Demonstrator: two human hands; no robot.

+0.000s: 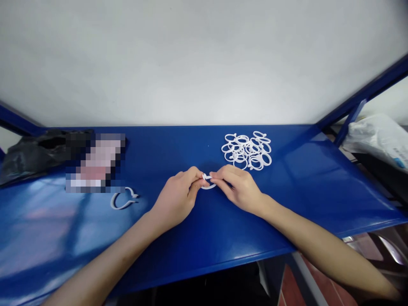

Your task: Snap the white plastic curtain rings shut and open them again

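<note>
Between both hands, just above the blue table, is a white plastic ring [209, 186], like a snap-shut curtain ring. My left hand [180, 191] pinches its left side near a small knob, thumb and forefinger together. From the other side, my right hand [237, 185] grips the ring with thumb and fingertips. Fingers hide part of it, so I cannot tell whether its ends are joined. Another white ring [116, 199] lies to the left with its ends apart. Beyond my right hand is a loose pile of several white rings [245, 149], which look closed.
The blue tabletop [210, 242] ends at a front edge below my hands and meets a pale wall [191, 63] behind. A blurred-out flat object [98, 163] and a black plastic bag [32, 153] lie at left. Beyond the right edge sits a clear plastic bag [376, 136].
</note>
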